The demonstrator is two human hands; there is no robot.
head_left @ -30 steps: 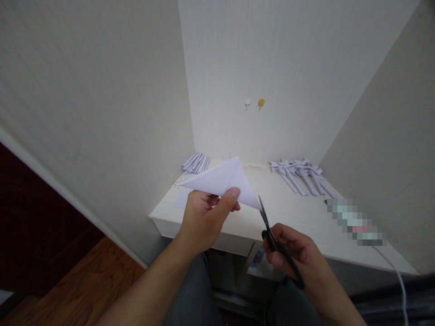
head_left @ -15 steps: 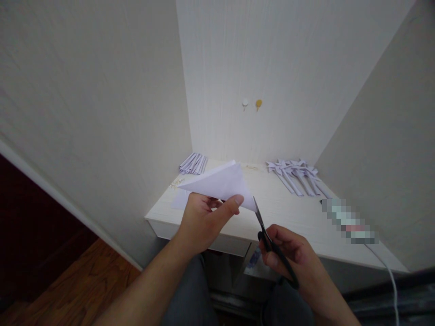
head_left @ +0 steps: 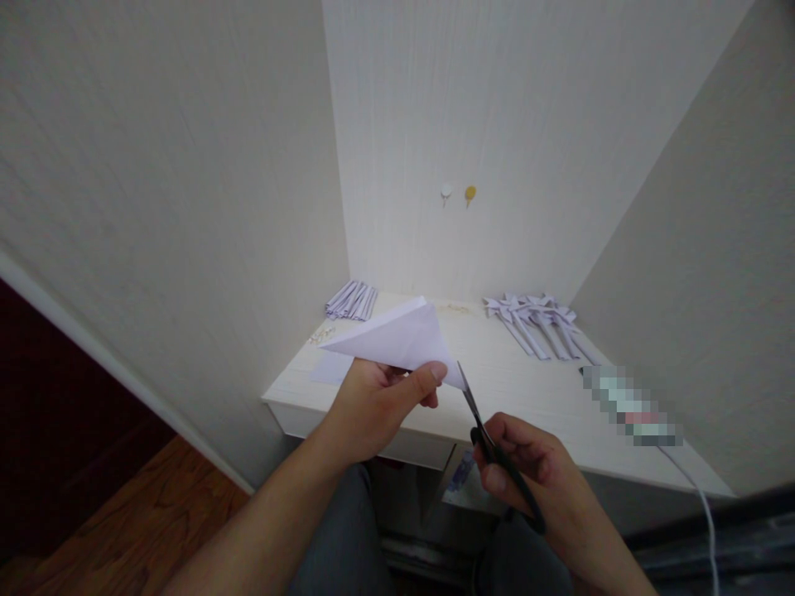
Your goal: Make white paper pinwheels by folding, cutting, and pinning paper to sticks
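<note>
Folded into a triangle, a sheet of white paper is pinched in my left hand, with the thumb on its lower edge. My right hand is closed round the black handles of a pair of scissors. Their blades point up and left, and they meet the paper's right-hand corner. Whether the blades are parted is hard to make out. Under the folded paper, part of another white sheet lies on the desk.
On the white desk, rolled paper sticks lie at the back left beside small gold bits. Several paper pinwheels are at the back right. A blurred-out object with a white cable lies along the right side.
The whole view has shifted slightly. Both hands keep their grips, and the scissor blades stay at the paper's right corner with little visible movement.
</note>
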